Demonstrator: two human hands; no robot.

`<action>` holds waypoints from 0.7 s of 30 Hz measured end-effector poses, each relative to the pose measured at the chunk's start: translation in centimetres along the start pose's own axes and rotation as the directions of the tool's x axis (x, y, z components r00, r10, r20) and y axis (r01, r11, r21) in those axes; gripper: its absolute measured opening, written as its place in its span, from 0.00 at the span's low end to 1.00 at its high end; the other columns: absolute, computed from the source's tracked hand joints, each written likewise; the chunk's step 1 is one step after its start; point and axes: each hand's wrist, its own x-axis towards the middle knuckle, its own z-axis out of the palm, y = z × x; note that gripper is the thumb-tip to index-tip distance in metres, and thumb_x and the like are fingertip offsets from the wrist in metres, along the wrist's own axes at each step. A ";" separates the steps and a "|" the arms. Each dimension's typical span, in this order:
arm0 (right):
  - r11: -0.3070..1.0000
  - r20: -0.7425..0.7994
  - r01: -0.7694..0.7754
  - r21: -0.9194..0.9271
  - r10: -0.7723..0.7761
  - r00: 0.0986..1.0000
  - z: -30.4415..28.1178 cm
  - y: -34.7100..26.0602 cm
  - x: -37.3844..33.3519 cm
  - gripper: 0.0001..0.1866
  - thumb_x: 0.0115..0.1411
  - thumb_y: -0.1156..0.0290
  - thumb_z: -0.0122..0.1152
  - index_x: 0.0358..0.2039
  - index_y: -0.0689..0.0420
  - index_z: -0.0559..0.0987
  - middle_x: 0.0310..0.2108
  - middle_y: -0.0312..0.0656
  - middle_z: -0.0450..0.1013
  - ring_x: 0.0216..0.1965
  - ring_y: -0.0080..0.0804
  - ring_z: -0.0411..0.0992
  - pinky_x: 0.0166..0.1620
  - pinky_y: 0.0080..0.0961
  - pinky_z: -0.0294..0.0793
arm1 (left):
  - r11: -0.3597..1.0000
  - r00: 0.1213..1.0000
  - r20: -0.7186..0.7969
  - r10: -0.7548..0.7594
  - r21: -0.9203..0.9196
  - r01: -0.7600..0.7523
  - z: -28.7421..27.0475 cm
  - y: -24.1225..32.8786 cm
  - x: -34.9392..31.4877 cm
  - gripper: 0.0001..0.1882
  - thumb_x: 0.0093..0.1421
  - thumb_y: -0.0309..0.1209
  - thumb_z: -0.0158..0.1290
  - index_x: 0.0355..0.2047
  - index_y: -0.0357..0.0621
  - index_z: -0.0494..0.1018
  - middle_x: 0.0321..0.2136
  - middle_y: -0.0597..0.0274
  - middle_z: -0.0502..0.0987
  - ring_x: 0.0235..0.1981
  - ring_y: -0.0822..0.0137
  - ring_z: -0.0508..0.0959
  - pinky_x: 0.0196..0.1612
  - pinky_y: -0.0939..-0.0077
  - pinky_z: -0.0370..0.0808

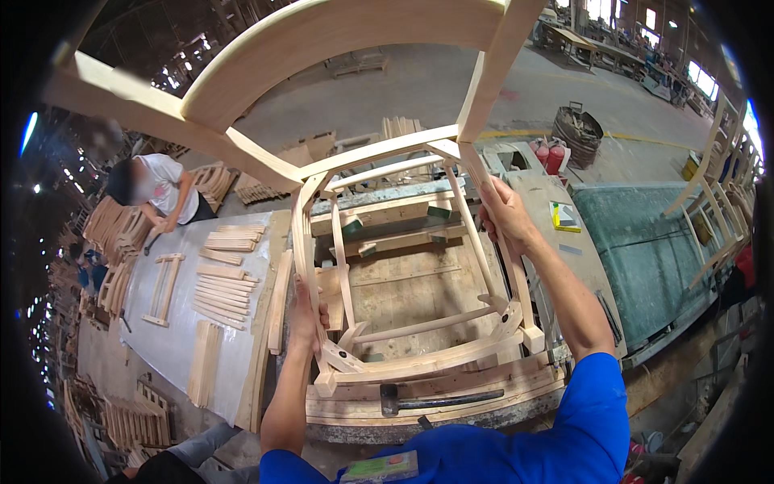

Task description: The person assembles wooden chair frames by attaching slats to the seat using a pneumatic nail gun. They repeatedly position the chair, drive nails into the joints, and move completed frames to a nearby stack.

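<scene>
A bare wooden chair frame (pixel 427 355) takes up the middle of the view, tilted, with its curved backrest (pixel 339 48) leaning away at the top. My left hand (pixel 305 319) is closed round the left side rail of the seat frame. Higher up, my right hand (pixel 508 214) grips the right side rail near the back post. Legs and thin stretchers show through the open seat. Below the frame lies a wooden workbench (pixel 411 286) with dark green pads. A black mallet (pixel 443 401) rests on the bench's near edge, close to my body.
At left, a pale table (pixel 173 347) carries several wooden slats (pixel 222 298) and a small frame; a co-worker (pixel 165 189) stands beyond it. To the right are a green-topped table (pixel 637 258), another chair (pixel 713 210), red extinguishers (pixel 551 156) and a rusty drum (pixel 577 133).
</scene>
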 end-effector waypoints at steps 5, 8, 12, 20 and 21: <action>0.996 -0.009 -0.085 0.000 0.085 0.996 0.3 2.8 2.2 0.30 0.72 0.41 0.57 0.66 0.43 0.71 0.24 0.30 0.67 0.17 0.16 0.64 0.18 0.19 0.66 | 0.987 0.987 0.084 -0.138 -0.066 0.144 0.3 -1.6 3.6 0.37 0.69 0.71 0.43 0.45 0.46 0.69 0.18 0.71 0.67 0.14 0.76 0.68 0.17 0.78 0.65; 0.987 -0.071 -0.142 -0.078 0.136 0.988 0.1 4.6 3.4 0.28 0.70 0.42 0.61 0.60 0.46 0.74 0.23 0.30 0.67 0.16 0.16 0.63 0.17 0.19 0.65 | 0.980 0.977 0.094 -0.189 -0.045 0.194 1.1 -2.1 4.9 0.31 0.71 0.65 0.45 0.44 0.48 0.71 0.18 0.72 0.68 0.14 0.76 0.68 0.17 0.79 0.65; 0.979 -0.127 -0.172 -0.113 0.158 0.979 -0.3 6.8 4.4 0.15 0.70 0.61 0.64 0.52 0.52 0.76 0.24 0.30 0.68 0.16 0.16 0.63 0.17 0.19 0.64 | 0.982 0.980 0.065 -0.189 -0.001 0.189 1.7 -2.6 6.0 0.23 0.73 0.57 0.48 0.40 0.49 0.71 0.19 0.74 0.67 0.16 0.78 0.66 0.18 0.81 0.65; 0.972 -0.153 -0.206 -0.115 0.188 0.970 0.3 6.5 3.4 0.20 0.69 0.65 0.65 0.57 0.56 0.74 0.25 0.29 0.67 0.18 0.15 0.65 0.17 0.18 0.65 | 0.979 0.981 0.074 -0.178 0.117 0.168 1.4 -1.3 4.6 0.25 0.73 0.56 0.51 0.47 0.44 0.71 0.21 0.70 0.68 0.18 0.77 0.68 0.20 0.80 0.66; 0.972 -0.160 -0.207 -0.112 0.188 0.969 0.1 6.2 3.2 0.21 0.69 0.65 0.65 0.59 0.56 0.74 0.24 0.29 0.67 0.18 0.15 0.65 0.17 0.18 0.65 | 0.980 0.982 0.079 -0.173 0.113 0.164 1.4 -1.0 4.5 0.26 0.73 0.56 0.51 0.48 0.43 0.71 0.22 0.70 0.68 0.18 0.77 0.69 0.20 0.80 0.67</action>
